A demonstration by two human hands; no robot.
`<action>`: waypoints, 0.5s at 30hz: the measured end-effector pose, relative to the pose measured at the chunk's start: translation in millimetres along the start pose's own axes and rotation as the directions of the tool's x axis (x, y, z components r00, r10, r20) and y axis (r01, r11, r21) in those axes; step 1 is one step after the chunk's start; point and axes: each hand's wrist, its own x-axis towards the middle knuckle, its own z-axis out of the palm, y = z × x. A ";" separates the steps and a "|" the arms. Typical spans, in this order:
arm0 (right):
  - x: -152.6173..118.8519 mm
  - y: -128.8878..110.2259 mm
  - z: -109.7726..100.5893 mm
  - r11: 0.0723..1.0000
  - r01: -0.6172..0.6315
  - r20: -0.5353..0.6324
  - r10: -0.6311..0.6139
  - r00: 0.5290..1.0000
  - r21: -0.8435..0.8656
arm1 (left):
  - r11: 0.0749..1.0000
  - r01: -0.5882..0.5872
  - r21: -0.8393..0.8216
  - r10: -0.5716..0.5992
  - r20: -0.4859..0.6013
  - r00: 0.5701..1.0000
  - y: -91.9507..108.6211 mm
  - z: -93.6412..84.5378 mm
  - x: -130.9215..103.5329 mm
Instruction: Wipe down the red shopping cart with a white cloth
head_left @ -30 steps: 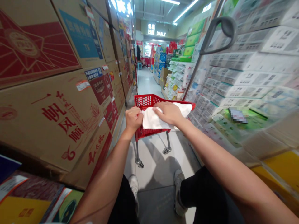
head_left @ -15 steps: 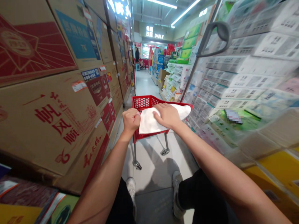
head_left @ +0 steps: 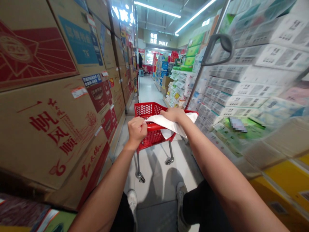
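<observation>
The white cloth [head_left: 166, 122] lies slantwise across the handle [head_left: 154, 126] of a red shopping cart [head_left: 155, 139], one end near the left fist, the other beyond the right wrist, with a fold drooping below the bar, probably because nothing pins that lower edge. Taking the handle as the dial's centre, the left hand [head_left: 137, 129] sits at 9 o'clock, closed round the bar's end, likely to keep the cart steady, since the casters [head_left: 140, 177] near 7 and between 5 and 6 could let it roll. The right hand [head_left: 174, 114], toward 2 o'clock, rests palm down on the cloth, seemingly pressing it to the bar; its fingertips are hidden, so I cannot tell whether they grip. The person's shoes [head_left: 132, 197] stand apart at 7 and 5, presumably for balance. Stacked cartons [head_left: 58, 129] wall the aisle at 9 and wrapped packs [head_left: 253, 87] at 2 to 3, printed sides facing out, apparently for shoppers to read, while the walkway runs off toward 12.
</observation>
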 end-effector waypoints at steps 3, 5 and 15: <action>-20.7 -6.2 9.7 0.992 0.126 -0.146 -0.121 0.982 0.026 | 0.998 0.019 0.064 -0.016 -0.045 0.999 -4.1 -0.2 -1.9; -39.7 -5.8 20.0 0.975 0.220 -0.290 -0.209 0.934 0.008 | 0.996 0.013 0.084 -0.010 -0.044 0.999 -6.5 -0.1 -2.5; -56.3 -3.4 20.6 0.967 0.252 -0.329 -0.252 0.910 -0.041 | 0.999 0.002 0.051 -0.005 0.046 0.999 -7.6 -4.7 3.3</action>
